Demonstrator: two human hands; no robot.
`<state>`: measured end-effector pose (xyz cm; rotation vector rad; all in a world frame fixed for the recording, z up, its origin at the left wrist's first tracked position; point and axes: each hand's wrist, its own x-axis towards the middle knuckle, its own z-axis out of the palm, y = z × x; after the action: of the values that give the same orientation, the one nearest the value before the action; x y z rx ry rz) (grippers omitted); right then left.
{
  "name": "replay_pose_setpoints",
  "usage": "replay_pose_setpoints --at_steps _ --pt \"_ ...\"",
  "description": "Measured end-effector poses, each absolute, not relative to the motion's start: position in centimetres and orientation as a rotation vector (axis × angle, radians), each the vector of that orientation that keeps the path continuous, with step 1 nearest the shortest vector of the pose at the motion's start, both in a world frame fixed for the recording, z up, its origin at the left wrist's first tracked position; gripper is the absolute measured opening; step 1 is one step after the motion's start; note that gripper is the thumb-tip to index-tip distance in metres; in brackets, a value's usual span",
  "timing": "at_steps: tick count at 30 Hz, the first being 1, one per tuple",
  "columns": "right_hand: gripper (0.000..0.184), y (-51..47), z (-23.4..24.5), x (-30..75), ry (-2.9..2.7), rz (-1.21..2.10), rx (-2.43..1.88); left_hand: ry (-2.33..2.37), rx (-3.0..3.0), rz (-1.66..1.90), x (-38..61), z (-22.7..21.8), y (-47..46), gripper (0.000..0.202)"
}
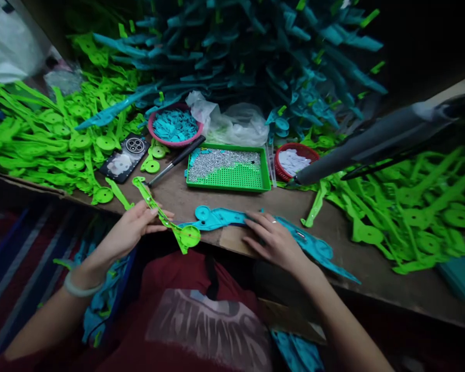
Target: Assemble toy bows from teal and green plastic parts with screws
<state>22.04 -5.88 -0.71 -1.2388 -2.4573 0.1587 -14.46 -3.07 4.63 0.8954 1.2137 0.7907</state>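
My left hand [141,222] is closed around a long, narrow green plastic part [189,236], which has a round disc at its near end. The part is held tilted above the table's front edge. Just right of it lies a long blue plastic part [220,219] with round discs, stretching along the edge. My right hand [273,237] rests over the middle of this blue part, fingers stretched out and apart, covering a section of it. Behind the hands is a green perforated tray [228,187] with many tiny silvery pieces.
Green parts are heaped on the left [42,139] and right [418,206]. A large blue pile [232,51] rises behind. Around the tray are a pink bowl [151,132], red basket [313,153], phone [120,164] and black-handled tool [184,155]. A grey tool [356,139] slants in from the right.
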Motion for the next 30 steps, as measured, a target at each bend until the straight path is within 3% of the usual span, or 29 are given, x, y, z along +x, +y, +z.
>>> replay_pose_setpoints --at_steps 3,6,11,13,15,18,22,26,30 --pt "0.06 -6.3 1.7 20.6 -2.38 0.282 -1.204 1.119 0.94 0.789 -11.8 4.5 -2.3 0.033" --pt "0.074 -4.8 3.2 17.2 -2.193 0.664 -1.221 1.039 1.03 0.891 -9.2 4.8 0.6 0.032" --pt "0.048 -2.3 2.4 14.8 -1.908 1.116 -1.313 1.116 1.2 0.867 -9.1 5.3 4.9 0.033" --pt "0.04 -2.6 1.9 15.6 -1.913 1.01 -1.37 1.135 1.206 0.726 -10.2 4.9 5.4 0.036" --pt "0.038 -3.7 1.5 16.8 -2.009 0.669 -1.436 1.106 1.12 0.593 -11.0 4.3 5.3 0.038" --pt "0.049 -5.9 1.3 18.5 -2.168 0.226 -1.404 1.085 0.976 0.57 -11.5 3.4 5.0 0.037" --pt "0.076 -7.8 1.0 20.0 -2.304 0.156 -1.43 1.117 0.997 0.54 -11.1 3.4 5.2 0.03" --pt "0.071 -8.3 -0.2 22.5 -2.416 -0.019 -1.661 0.992 1.121 0.247 -11.7 4.2 5.9 0.027" --pt "0.071 -8.3 0.2 24.9 -2.534 0.016 -1.585 0.888 1.107 0.119 -12.3 4.1 5.8 0.023"
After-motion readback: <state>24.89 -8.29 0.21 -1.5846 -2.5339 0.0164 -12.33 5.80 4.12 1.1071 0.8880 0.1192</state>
